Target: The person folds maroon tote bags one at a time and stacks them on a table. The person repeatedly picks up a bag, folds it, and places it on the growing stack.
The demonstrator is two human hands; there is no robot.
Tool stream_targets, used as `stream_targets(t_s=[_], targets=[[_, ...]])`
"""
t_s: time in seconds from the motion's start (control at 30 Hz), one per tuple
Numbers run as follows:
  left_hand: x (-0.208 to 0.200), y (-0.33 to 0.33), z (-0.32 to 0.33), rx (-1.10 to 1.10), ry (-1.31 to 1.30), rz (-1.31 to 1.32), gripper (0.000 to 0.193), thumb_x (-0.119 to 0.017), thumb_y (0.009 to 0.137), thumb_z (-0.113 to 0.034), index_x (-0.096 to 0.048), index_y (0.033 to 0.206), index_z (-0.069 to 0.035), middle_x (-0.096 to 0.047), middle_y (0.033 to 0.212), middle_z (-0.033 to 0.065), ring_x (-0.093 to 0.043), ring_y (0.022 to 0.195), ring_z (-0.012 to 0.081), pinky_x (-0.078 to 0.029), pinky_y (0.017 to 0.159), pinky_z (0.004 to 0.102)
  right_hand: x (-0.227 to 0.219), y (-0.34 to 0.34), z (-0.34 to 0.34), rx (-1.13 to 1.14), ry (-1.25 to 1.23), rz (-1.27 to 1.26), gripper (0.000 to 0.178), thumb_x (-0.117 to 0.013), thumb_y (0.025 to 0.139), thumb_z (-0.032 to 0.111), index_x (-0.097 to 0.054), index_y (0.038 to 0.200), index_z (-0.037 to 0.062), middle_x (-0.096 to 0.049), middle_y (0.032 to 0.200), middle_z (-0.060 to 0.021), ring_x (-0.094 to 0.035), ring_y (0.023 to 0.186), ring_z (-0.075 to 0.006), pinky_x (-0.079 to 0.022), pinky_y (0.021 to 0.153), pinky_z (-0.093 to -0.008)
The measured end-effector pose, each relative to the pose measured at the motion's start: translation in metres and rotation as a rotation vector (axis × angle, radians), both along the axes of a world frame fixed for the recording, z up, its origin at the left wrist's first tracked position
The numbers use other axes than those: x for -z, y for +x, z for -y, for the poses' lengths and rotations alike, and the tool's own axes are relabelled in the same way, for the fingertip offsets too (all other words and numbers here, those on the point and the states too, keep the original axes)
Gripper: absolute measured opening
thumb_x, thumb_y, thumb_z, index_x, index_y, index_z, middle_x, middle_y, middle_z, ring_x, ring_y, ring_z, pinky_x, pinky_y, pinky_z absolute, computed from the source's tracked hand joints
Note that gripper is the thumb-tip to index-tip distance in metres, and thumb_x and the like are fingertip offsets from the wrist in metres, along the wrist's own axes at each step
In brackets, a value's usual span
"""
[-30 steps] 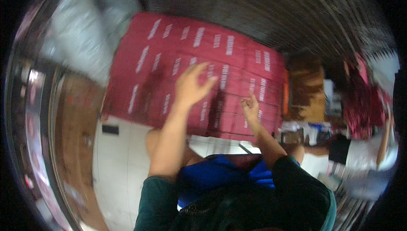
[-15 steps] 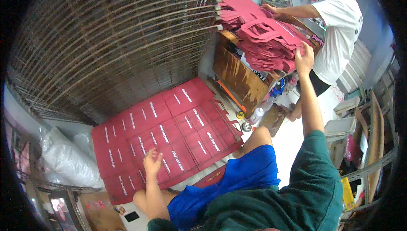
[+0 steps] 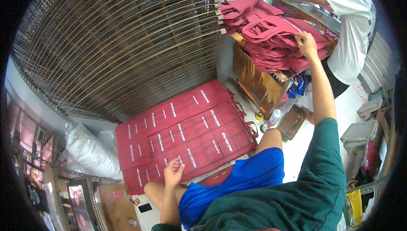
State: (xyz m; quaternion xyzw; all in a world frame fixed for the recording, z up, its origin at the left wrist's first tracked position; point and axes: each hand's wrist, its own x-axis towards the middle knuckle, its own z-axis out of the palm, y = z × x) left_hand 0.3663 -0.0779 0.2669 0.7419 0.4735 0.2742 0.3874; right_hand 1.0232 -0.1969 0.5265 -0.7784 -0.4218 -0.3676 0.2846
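Observation:
My right hand [image 3: 307, 44] is at the right part of a thick pile of red fabric tote bags [image 3: 271, 55], with thumb and fingers pinched on the top bag's edge. Loop handles of that top bag [image 3: 260, 30] lie toward the left. My left hand [image 3: 173, 173] hovers empty, fingers apart and slightly curled, over the near edge of a wire rack covered in flat red bags [image 3: 186, 116] with white print. Whether its fingertips touch the bags, I cannot tell.
At the upper right a co-worker in a white shirt [image 3: 349, 27] lifts a red bag [image 3: 254, 2]. Tall stacked wire racks [image 3: 127, 49] rise at the left. A wooden cabinet [image 3: 258, 82] supports the pile. Plastic-wrapped bundles [image 3: 91, 150] and a phone [image 3: 145, 207] lie left.
The co-worker's hand has risen from the pile, pulling up a bag. My right fingers have closed at the top bag's edge. The view has shifted, and my left hand remains over the rack.

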Motion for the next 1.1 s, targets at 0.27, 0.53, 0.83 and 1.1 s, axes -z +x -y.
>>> stream_targets(t_s=[0.27, 0.53, 0.83, 1.1], targets=[[-0.022, 0.041, 0.020, 0.096, -0.078, 0.095, 0.044, -0.072, 0.075, -0.022, -0.058, 0.113, -0.005, -0.063, 0.102, 0.0118, -0.061, 0.091, 0.0181, -0.048, 0.079, 0.0322, -0.074, -0.077, 0.002, -0.325, -0.054, 0.060, 0.015, -0.057, 0.080, 0.011, -0.062, 0.088, -0.0004, -0.060, 0.082, -0.0169, -0.058, 0.075, -0.0345, -0.046, 0.067, -0.0379], [-0.136, 0.159, 0.060, 0.514, -0.019, 0.415, 0.096, -0.078, 0.068, -0.027, -0.020, 0.143, -0.011, -0.039, 0.133, 0.0167, -0.048, 0.113, 0.0266, -0.048, 0.084, 0.0388, -0.051, -0.294, -0.025, -0.650, -0.328, 0.181, 0.008, -0.056, 0.072, 0.009, -0.053, 0.068, 0.0028, -0.052, 0.065, -0.0135, -0.056, 0.063, -0.0327, -0.044, 0.055, -0.0406], [-0.144, 0.174, 0.070, 0.098, -0.064, 0.782, 0.068, -0.072, 0.071, -0.023, -0.037, 0.123, 0.001, -0.047, 0.118, 0.0243, -0.048, 0.111, 0.0347, -0.044, 0.085, 0.0420, 0.032, -0.413, -0.042, -0.970, -0.461, 0.036, 0.009, -0.057, 0.074, 0.013, -0.056, 0.077, 0.0050, -0.054, 0.072, -0.0118, -0.058, 0.054, -0.0322, -0.050, 0.048, -0.0427], [-0.042, 0.091, 0.074, 0.257, -1.004, 1.227, 0.066, -0.050, 0.086, -0.046, -0.025, 0.139, -0.016, -0.045, 0.125, 0.0125, -0.050, 0.103, 0.0247, -0.044, 0.086, 0.0420, -0.009, -0.402, -0.071, -1.385, -0.244, -0.293, 0.015, -0.056, 0.075, -0.005, -0.061, 0.087, 0.0022, -0.056, 0.092, -0.0105, -0.056, 0.083, -0.0189, -0.046, 0.073, -0.0279]])
